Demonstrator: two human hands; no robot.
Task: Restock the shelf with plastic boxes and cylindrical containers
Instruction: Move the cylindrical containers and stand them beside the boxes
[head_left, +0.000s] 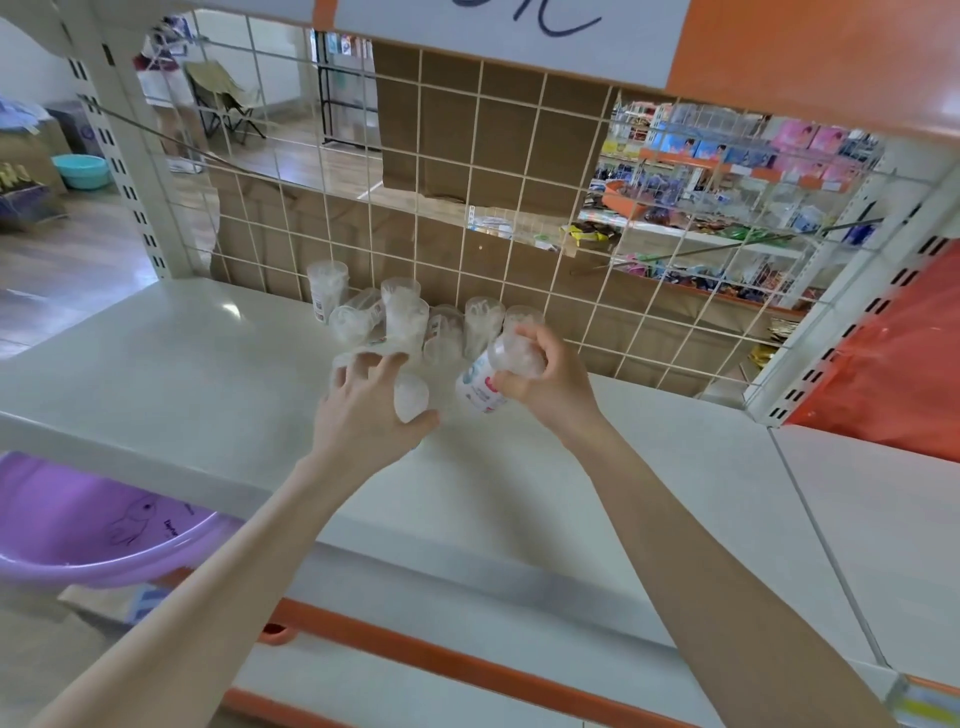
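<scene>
White shelf (208, 364) is carrying a cluster of containers (447, 327) at the back, against the wire grid (467, 182). Purple basin (78, 530) is sitting below, left. Left hand (363, 410) is gripping a clear container (412, 397) just in front of the cluster. Right hand (545, 374) is clamping a labelled container (480, 382), tilted, just beside it.

Roughly ten clear cylindrical containers (328, 291), too blurred for an exact count, one shelf (156, 374), two hands, left hand (363, 415) and right hand (545, 376), one purple basin (78, 525), one teal basin (80, 169).
</scene>
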